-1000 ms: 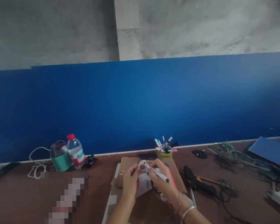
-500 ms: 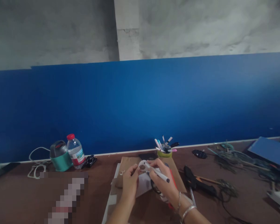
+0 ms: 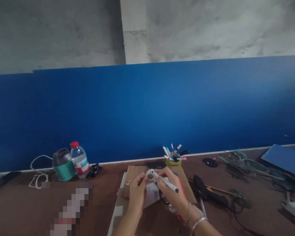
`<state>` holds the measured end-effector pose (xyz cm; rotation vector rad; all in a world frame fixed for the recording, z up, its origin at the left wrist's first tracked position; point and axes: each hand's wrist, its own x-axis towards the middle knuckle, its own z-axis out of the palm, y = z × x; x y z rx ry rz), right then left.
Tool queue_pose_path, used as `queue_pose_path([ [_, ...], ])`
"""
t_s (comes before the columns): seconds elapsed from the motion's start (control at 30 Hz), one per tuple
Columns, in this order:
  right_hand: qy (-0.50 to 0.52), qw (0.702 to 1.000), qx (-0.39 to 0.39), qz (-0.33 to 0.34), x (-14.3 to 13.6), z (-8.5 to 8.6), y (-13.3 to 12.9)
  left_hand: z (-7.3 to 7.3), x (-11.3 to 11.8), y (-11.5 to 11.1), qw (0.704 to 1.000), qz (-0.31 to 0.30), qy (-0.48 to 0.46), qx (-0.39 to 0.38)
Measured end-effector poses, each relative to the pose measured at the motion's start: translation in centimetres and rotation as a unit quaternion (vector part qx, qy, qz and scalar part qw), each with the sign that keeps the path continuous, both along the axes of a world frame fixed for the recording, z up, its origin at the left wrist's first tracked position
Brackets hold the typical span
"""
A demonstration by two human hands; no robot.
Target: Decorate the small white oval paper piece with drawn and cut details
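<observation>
My left hand (image 3: 137, 194) pinches the left edge of a small white cutout (image 3: 151, 172), which has a rounded top, a dark dot and a brownish patch. A white marker (image 3: 170, 185) with a dark end sits in the closed fingers of my right hand (image 3: 173, 188). Its tip points at the cutout, though the fingers partly hide where they meet. Beneath both hands are a white sheet of paper (image 3: 152, 194) and a piece of brown cardboard (image 3: 135, 171). Partly covered by my right hand lies something with black loops and red parts.
A green cup of pens (image 3: 173, 162) stands behind the hands. On the right lie a black glue gun (image 3: 207, 191), tangled cords and stems (image 3: 250, 168) and a blue board (image 3: 285, 162). To the left are a water bottle (image 3: 80, 162), a teal container (image 3: 64, 170) and a white cable (image 3: 36, 178).
</observation>
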<state>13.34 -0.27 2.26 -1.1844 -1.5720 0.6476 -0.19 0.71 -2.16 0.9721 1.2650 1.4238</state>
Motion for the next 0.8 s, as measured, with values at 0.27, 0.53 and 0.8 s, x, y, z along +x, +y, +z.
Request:
queue_pose_path([
  [0.27,0.000,1.000,0.006,0.005,0.0,0.1,-0.2,0.2,-0.2,-0.1,0.999,0.022,-0.031,-0.010],
  [0.53,-0.016,0.999,0.022,0.023,-0.8,-1.4,-0.1,1.0,-0.1,-0.3,0.995,0.052,-0.080,-0.027],
  [0.8,-0.027,0.999,0.037,0.014,-0.9,-2.6,0.3,1.3,-0.1,-0.4,0.998,0.028,-0.042,-0.030],
])
